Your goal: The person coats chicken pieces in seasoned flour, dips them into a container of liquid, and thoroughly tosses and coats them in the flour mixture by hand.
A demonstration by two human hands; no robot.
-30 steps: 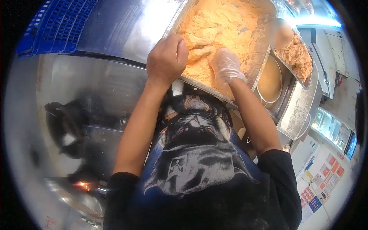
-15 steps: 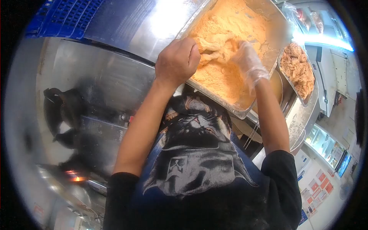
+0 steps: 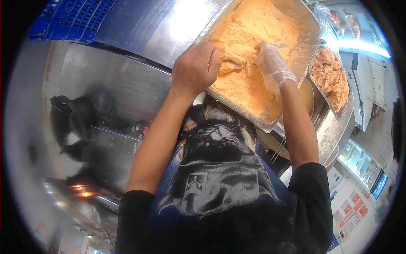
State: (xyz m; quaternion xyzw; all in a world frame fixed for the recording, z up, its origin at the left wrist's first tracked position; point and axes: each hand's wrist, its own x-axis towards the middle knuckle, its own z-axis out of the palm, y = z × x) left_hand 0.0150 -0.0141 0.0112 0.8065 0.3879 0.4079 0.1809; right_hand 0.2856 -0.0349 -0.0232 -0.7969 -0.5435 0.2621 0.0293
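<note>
A deep metal tray (image 3: 311,23) holds loose orange breading flour (image 3: 241,91). My bare left hand (image 3: 196,67) is closed in a fist over the tray's left corner, its fingers hidden beneath the knuckles where the rim runs. Just right of that fist, a flour-coated piece of meat (image 3: 231,59) lies in the flour. My right hand (image 3: 272,65), in a clear plastic glove, is inside the tray beside the piece. Its fingers are curled downward at the flour; whatever is between them is hidden.
Right of the tray stands a smaller metal pan (image 3: 348,99) heaped with raw-looking marinated meat (image 3: 330,78). A blue plastic basket (image 3: 69,19) sits at the upper left on a steel counter (image 3: 144,31). Dark cookware (image 3: 69,122) and an orange glow (image 3: 82,190) are at the left.
My right hand has risen slightly in the flour and its fingers show more curled. The coated piece has shifted a little. My left hand stays at the tray corner.
</note>
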